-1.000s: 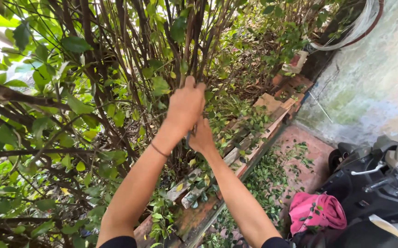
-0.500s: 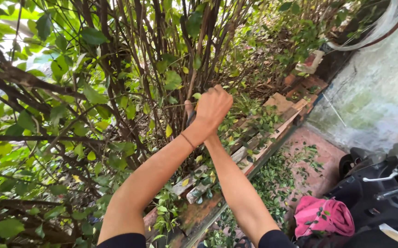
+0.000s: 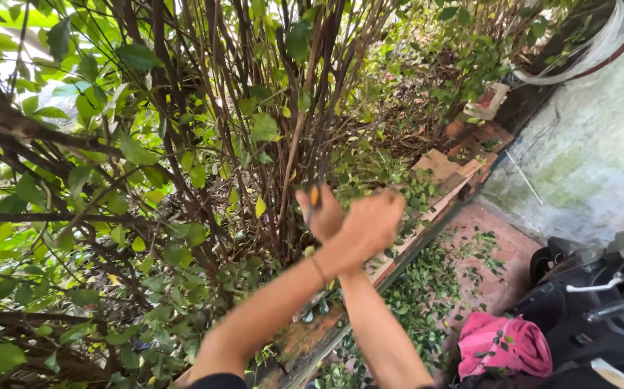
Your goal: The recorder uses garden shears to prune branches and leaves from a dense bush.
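A: The big green bush with thin brown stems [image 3: 182, 144] fills the left side. Both arms cross in front of it.

B: What is each hand doing?

A: The right hand [image 3: 324, 214], a bit farther, has its grip closed on a small cutting tool with an orange and dark handle [image 3: 314, 199], right at the stems. The left hand [image 3: 371, 225] is a fist, but I cannot tell if it holds anything.

B: How to do it well?

A: I think: hold one stem still, keep fingers away from the blade, cut low.
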